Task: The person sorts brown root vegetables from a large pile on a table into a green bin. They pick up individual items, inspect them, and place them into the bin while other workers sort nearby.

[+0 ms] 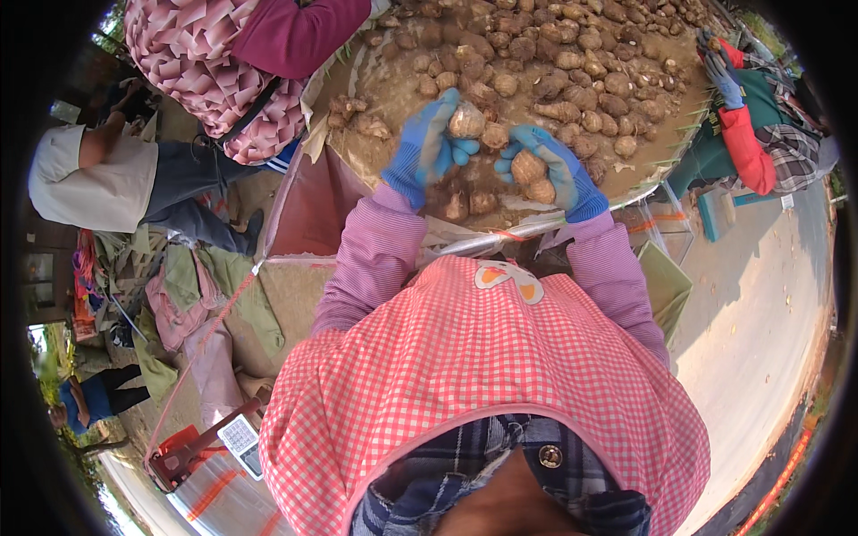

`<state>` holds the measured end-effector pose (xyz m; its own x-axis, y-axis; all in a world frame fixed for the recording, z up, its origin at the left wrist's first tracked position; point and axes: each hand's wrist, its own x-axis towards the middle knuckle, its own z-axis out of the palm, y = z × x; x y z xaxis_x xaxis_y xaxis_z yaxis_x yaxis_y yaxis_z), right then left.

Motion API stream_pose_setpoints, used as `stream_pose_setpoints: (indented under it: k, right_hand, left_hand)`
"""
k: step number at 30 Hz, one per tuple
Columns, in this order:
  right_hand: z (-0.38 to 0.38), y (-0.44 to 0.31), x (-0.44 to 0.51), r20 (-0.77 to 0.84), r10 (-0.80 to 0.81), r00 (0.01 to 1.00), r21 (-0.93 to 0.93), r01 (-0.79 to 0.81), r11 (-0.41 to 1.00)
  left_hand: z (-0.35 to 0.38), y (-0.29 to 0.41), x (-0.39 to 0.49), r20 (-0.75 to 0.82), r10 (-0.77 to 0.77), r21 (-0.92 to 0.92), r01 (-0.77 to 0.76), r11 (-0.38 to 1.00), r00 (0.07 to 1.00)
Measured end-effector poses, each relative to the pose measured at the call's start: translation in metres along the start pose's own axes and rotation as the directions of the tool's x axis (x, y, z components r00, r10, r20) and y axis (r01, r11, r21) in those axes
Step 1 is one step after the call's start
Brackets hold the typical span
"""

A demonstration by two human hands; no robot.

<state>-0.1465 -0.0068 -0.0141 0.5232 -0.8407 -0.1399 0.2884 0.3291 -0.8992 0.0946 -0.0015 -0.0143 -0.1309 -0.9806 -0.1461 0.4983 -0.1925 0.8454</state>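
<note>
Brown taro corms (576, 94) lie heaped on a soil-covered table (389, 157) before me. My left hand (429, 144), in a blue work glove, holds a round, pale-topped taro corm (466, 121) between thumb and fingers. A smaller corm (495, 135) sits just right of it, between my hands; whether a hand touches it I cannot tell. My right hand (553, 171), gloved alike, is curled around two ringed corms (529, 167). Several more corms (482, 202) lie near the table's front edge, below and between my hands. A rough clump (371, 126) lies left of my left hand.
A co-worker in a maroon sleeve (301, 37) stands at the upper left; another with grey gloves and red sleeves (744, 141) works at the right end. A pink plastic sack (312, 201) hangs at the table's left front. A scale (240, 435) stands at the lower left.
</note>
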Motion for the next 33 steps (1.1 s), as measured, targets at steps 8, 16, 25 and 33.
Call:
stream_pose_setpoints:
  k: [8,16,25,33]
  right_hand:
    - [0.047,-0.005,0.018,0.255,0.064,0.965,-0.154,-0.024,0.988]
    - [0.069,0.029,0.030,-0.005,-0.174,0.985,-0.303,0.165,0.939]
    - [0.058,0.029,0.039,0.146,-0.081,0.986,-0.363,0.130,0.923]
    - [-0.004,-0.032,0.040,-0.233,-0.237,0.943,-0.123,0.213,0.969]
  left_hand:
    - [-0.001,0.006,-0.021,-0.071,0.176,0.248,-0.153,0.957,0.982]
    - [0.023,-0.003,-0.021,-0.055,0.531,0.670,-0.363,0.648,0.845]
    - [0.011,-0.002,-0.023,0.031,0.150,0.011,-0.151,0.988,0.988]
    - [-0.048,0.018,-0.010,0.064,0.289,-0.088,-0.283,0.955,0.955]
